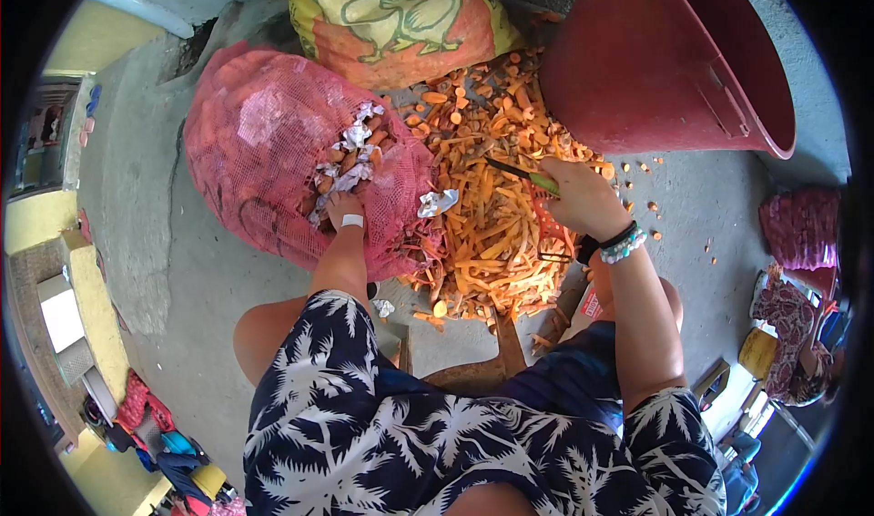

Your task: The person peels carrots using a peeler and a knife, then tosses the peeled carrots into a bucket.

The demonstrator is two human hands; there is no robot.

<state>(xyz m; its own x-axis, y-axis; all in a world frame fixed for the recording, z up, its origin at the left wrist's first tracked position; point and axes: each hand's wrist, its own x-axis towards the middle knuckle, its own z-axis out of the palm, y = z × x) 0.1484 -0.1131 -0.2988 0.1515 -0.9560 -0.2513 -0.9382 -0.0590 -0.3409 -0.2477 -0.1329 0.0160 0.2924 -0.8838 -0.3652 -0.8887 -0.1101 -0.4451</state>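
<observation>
My right hand point(583, 195) is closed round the green handle of a knife point(521, 172), its dark blade pointing left over a heap of orange peelings and cut pieces point(492, 234). My left hand point(344, 208), with a white band at the wrist, reaches into the opening of a pink mesh sack point(250, 152). Brown roots point(349, 161) and crumpled paper point(357, 133) show in that opening. The fingers of my left hand are hidden among them. A loose piece of paper point(438, 204) lies at the heap's left edge.
A large red tub point(637, 70) stands tilted at the upper right. Behind the heap is a yellow and orange sack point(391, 24). Below the heap is a wooden seat point(473, 373) between my legs. Another person point(787, 334) is at the far right, near a purple sack point(801, 227).
</observation>
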